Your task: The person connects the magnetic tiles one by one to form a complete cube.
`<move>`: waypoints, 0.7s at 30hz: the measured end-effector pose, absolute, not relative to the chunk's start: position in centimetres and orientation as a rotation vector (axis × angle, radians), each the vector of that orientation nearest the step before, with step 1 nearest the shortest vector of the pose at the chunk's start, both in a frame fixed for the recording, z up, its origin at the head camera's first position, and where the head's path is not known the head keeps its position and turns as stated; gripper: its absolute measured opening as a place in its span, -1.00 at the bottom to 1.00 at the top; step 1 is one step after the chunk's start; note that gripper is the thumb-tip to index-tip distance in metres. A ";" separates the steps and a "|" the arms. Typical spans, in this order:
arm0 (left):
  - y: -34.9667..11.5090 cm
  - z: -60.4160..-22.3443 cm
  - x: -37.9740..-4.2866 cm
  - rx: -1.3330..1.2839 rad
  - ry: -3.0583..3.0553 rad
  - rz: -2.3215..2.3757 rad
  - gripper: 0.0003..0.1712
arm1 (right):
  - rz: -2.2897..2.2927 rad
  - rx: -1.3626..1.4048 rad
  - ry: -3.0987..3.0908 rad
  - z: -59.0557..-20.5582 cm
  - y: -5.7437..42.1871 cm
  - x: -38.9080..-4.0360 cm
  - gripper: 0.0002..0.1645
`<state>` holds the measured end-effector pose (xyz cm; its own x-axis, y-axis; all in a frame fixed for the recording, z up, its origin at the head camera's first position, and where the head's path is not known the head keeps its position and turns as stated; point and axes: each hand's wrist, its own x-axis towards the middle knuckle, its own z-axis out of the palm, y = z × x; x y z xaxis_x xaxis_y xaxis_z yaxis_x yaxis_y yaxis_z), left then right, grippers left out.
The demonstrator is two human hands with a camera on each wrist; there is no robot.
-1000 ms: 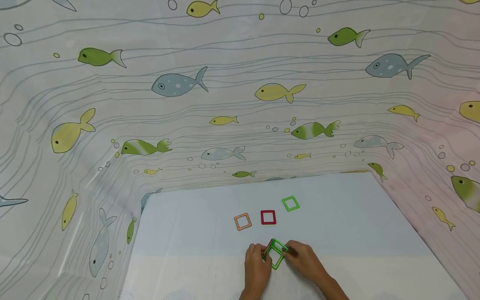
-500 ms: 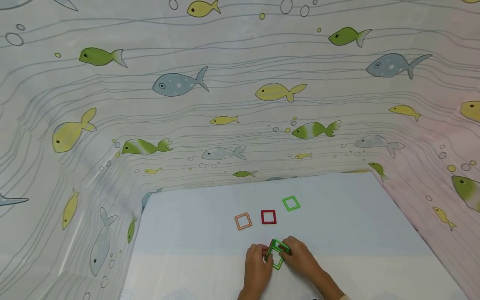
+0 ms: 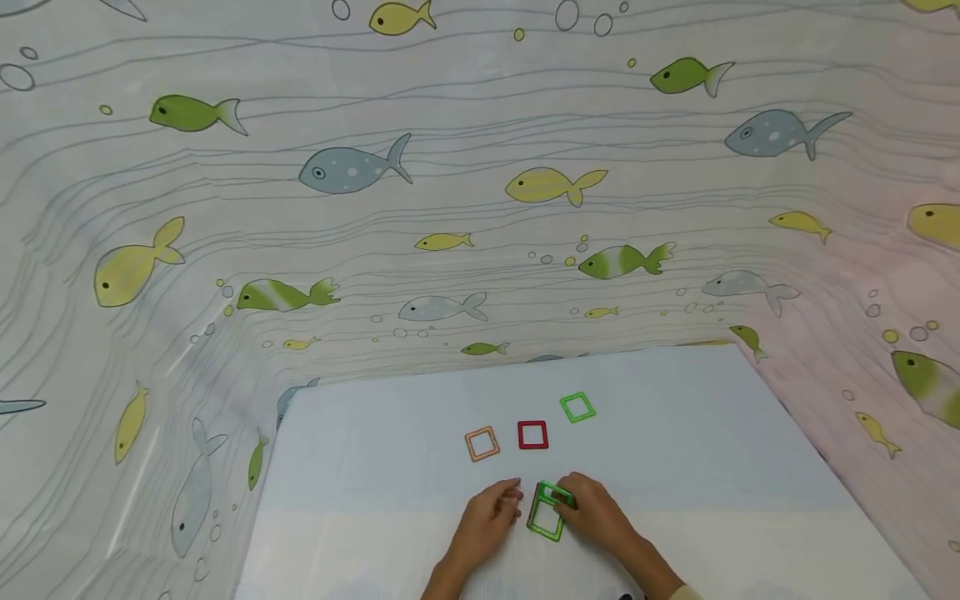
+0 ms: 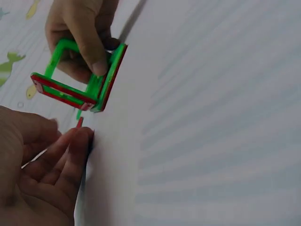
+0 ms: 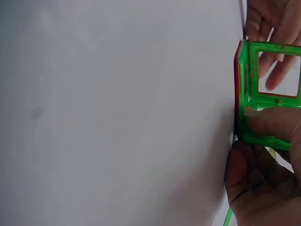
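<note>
My right hand (image 3: 596, 512) pinches a small box-like build of green and red square magnetic tiles (image 3: 543, 534), standing on the white table. In the right wrist view the thumb presses inside the green frame (image 5: 252, 70), with the fingers beneath or behind it. My left hand (image 3: 480, 523) is just left of the build, apart from it, its fingers loosely bent with nothing plainly held. The left wrist view shows a red-edged tile (image 4: 63, 94) on the side facing the left hand. Part of the build is hidden by the right fingers.
Beyond the hands lie three loose square tiles: an orange one (image 3: 485, 457), a red one (image 3: 533, 447) and a green one (image 3: 583, 417). The white tabletop (image 3: 375, 467) meets fish-printed sheeting (image 3: 360, 250) at the back and sides.
My left hand has let go of the build and moved away to the left. The right hand has shifted its grip onto the green tile, and the build has turned slightly.
</note>
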<state>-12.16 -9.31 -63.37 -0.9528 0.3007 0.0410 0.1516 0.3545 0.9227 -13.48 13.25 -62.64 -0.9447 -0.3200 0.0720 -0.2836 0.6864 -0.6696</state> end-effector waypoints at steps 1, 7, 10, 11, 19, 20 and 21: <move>-9.3 -63.4 -12.4 0.435 2.475 1.656 -0.62 | -1.108 -0.522 2.838 -62.7 13.2 -13.6 -0.85; -8.8 -63.3 -13.1 0.529 2.491 1.617 -0.59 | -1.053 -0.604 2.831 -62.9 13.0 -13.9 -0.82; -8.6 -63.4 -13.3 0.582 2.524 1.570 -0.66 | -1.063 -0.644 2.808 -62.9 13.0 -14.1 -0.81; -8.6 -63.5 -13.4 0.599 2.537 1.552 -0.69 | -1.069 -0.658 2.799 -62.8 12.9 -14.2 -0.80; -8.7 -63.6 -13.4 0.690 2.589 1.508 -0.82 | -1.034 -0.736 2.768 -62.5 12.4 -14.8 -0.84; -8.7 -63.6 -13.3 0.691 2.603 1.503 -0.83 | -1.033 -0.726 2.761 -62.4 12.4 -14.8 -0.84; -8.7 -63.7 -13.2 0.690 2.617 1.502 -0.83 | -1.035 -0.716 2.750 -62.4 12.4 -14.9 -0.84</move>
<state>-13.22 -8.68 -63.67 -0.8997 0.3989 0.1773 0.3543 0.4301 0.8303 -14.89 12.37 -62.41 -0.8814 -0.4692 0.0547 -0.3889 0.6549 -0.6480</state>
